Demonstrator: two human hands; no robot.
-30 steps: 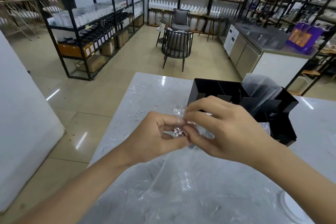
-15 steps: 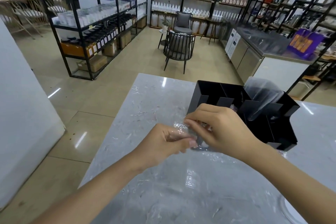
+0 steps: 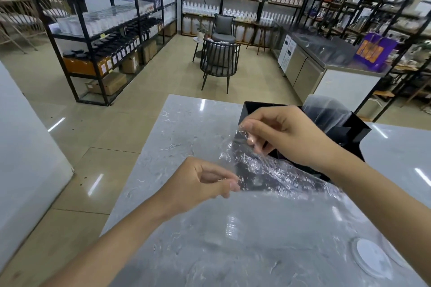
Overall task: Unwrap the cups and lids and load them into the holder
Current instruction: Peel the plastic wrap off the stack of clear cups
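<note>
You are pulling the mouth of the plastic wrap open, one side in each hand.

Your left hand (image 3: 203, 183) pinches the near edge of the wrap (image 3: 261, 170) low over the counter (image 3: 186, 123); your right hand (image 3: 286, 137) pinches the far edge higher, so the film spreads apart. The black holder (image 3: 356, 133) waits just behind, near enough to load. White lids (image 3: 370, 258) lie inside the wrap at lower right.

Wrap (image 3: 268, 170): clear crinkly plastic film, glossy. Holder (image 3: 349, 130): matt black. Tabletop (image 3: 186, 123): polished grey marble-look, v. reflective.
</note>
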